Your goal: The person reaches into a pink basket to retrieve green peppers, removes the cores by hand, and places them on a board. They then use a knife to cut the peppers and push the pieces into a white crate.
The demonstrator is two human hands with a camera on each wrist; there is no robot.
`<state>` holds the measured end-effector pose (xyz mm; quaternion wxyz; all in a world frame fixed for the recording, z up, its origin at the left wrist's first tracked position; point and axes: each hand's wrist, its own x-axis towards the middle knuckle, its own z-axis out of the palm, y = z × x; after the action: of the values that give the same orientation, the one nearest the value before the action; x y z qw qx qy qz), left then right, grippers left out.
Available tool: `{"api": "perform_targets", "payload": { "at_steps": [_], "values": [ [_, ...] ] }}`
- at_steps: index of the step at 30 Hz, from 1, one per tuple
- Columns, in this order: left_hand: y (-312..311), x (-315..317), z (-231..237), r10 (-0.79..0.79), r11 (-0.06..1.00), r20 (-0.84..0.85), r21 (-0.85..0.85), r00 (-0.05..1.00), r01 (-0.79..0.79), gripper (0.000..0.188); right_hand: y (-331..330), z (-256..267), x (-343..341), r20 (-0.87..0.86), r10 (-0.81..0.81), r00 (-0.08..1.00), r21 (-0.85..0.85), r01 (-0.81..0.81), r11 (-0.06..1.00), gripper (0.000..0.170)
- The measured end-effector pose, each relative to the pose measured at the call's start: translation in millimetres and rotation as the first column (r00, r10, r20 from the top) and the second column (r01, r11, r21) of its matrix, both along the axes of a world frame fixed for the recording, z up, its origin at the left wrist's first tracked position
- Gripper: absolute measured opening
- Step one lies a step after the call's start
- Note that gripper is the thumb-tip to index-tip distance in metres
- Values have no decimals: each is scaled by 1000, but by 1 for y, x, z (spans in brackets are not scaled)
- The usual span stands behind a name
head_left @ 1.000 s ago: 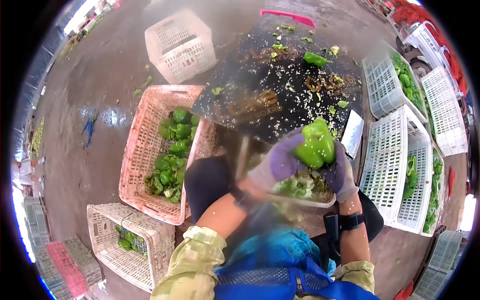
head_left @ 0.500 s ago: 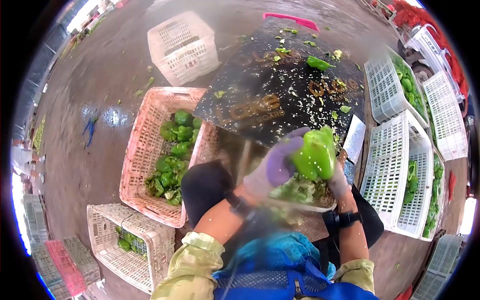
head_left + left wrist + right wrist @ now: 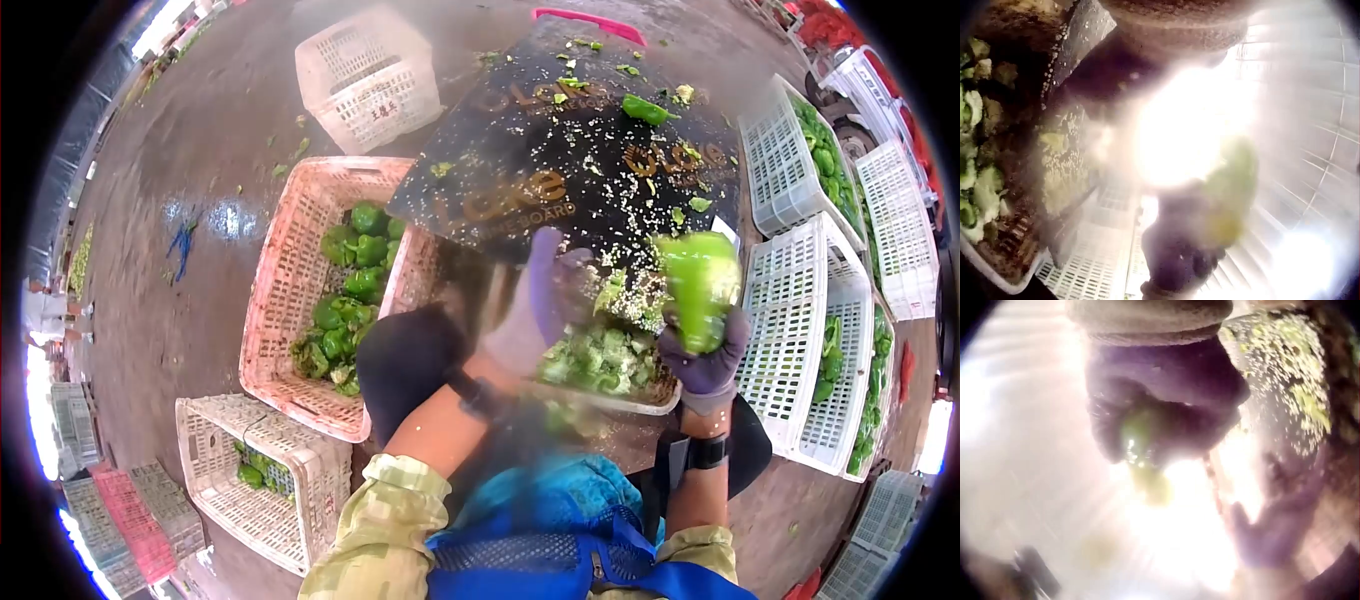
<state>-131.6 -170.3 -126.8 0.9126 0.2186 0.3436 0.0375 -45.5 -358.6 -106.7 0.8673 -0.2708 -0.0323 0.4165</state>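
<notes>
- The right grip point(image 3: 708, 368) is curled round a green pepper point(image 3: 699, 285), which stands up out of the fingers, wide end uppermost; blur hides whether it is cut open.
- Across from it, the left grip point(image 3: 530, 312) is empty, its fingers loosely extended and apart from the pepper.
- Between and just below the two grips sits a tray point(image 3: 655, 407) heaped with pale green scraps point(image 3: 600, 362).
- Just beyond the grips, a black board point(image 3: 462, 150) is strewn with seeds and bits; a green piece point(image 3: 648, 110) lies toward its far end.
- Left of the left grip, a pink crate point(image 3: 275, 275) holds more peppers point(image 3: 366, 252); right of the right grip stands a white crate point(image 3: 785, 335).
- Judging by the scraps and seeds, the step in hand looks like clearing out this pepper. The next move probably calls for the right grip to put it aside without squashing it, leaving the left grip free.
</notes>
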Motion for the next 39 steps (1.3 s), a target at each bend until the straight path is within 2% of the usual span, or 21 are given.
{"api": "perform_targets", "payload": {
  "at_steps": [3, 4, 5, 6, 7, 8, 9, 12, 15, 16, 18, 19, 21, 23, 24, 29, 31, 33, 34, 36, 39],
  "values": [
    [-6, 8, -10, 15, 990, 214, -142, 977, 16, 56, 13, -21, -2, 32, 170, 985, -214, -159, 964, 68],
    [-10, 8, -17, -1, 983, 335, -174, 942, 63, 56, 22, -30, -8, 192, 226, 955, -627, -58, 777, 64],
    [-8, 4, -23, 12, 950, 364, -295, 931, 103, 55, 14, -39, -5, 71, 226, 972, -574, -145, 806, 60],
    [-13, 3, -39, -56, 988, 439, 153, 897, -13, 54, 0, -57, 5, 333, 184, 925, -527, 20, 850, 50],
    [-21, 5, -58, -134, 813, 479, 554, 867, -181, 52, -14, -75, 14, 566, 109, 817, -443, 190, 876, 41],
    [-14, 4, -43, -113, 962, 383, 273, 917, 5, 49, -17, -51, 20, -70, -1, 998, -404, -27, 914, 35],
    [-7, 5, -28, -66, 993, 237, -83, 969, 88, 46, -29, -35, 27, -36, -85, 996, -354, 67, 933, 32],
    [-3, -2, -26, 6, 1000, 242, 24, 970, -12, 43, -91, -12, 84, -62, -189, 980, 266, 199, 943, 63],
    [-3, -1, -28, 95, 990, 147, -114, 985, -79, 41, -114, 29, 110, -169, -439, 883, 553, 453, 699, 86],
    [-3, 0, -26, 113, 984, 112, -151, 987, -96, 41, -123, 24, 128, 83, -146, 986, 602, 68, 796, 91],
    [-6, -6, -25, 114, 990, 216, -105, 970, -93, 39, -92, 28, 156, 145, 25, 989, 427, -86, 900, 77],
    [-6, -4, -21, 89, 996, 211, -32, 973, -84, 39, -41, 44, 147, 272, -320, 908, -28, 340, 940, 61],
    [-1, 4, -14, 105, 994, 177, -25, 979, -102, 40, 22, 36, 172, 581, 136, 803, -607, 315, 730, 56],
    [4, 8, -12, 84, 994, 194, 52, 977, -95, 41, 76, 8, 199, 742, 500, 446, -670, 476, 570, 62],
    [9, 8, -19, 102, 994, 215, 20, 971, -109, 42, 93, -11, 228, 719, 689, 93, -575, 637, 513, 68],
    [39, 12, -29, 291, 915, 149, -333, 945, -229, 45, 177, -50, 314, 426, 902, 65, -457, 876, 153, 69],
    [38, 16, -42, 173, 984, 83, -54, 981, -169, 45, 196, -67, 344, 402, 911, 91, -507, 851, 139, 65],
    [39, 15, -47, 251, 945, -1, -217, 968, -245, 46, 206, -92, 362, 375, 919, 123, -547, 829, 112, 58],
    [40, 17, -47, 233, 953, -16, -195, 972, -232, 46, 204, -103, 366, 440, 896, 69, -572, 790, 220, 53],
    [39, 21, -43, 201, 966, -33, -159, 979, -204, 46, 209, -104, 344, 409, 911, 47, -420, 896, 142, 48],
    [34, 19, -42, 240, 948, 91, -236, 966, -213, 51, 200, -82, 317, 430, 899, 85, -514, 841, 167, 45]
  ]
}}
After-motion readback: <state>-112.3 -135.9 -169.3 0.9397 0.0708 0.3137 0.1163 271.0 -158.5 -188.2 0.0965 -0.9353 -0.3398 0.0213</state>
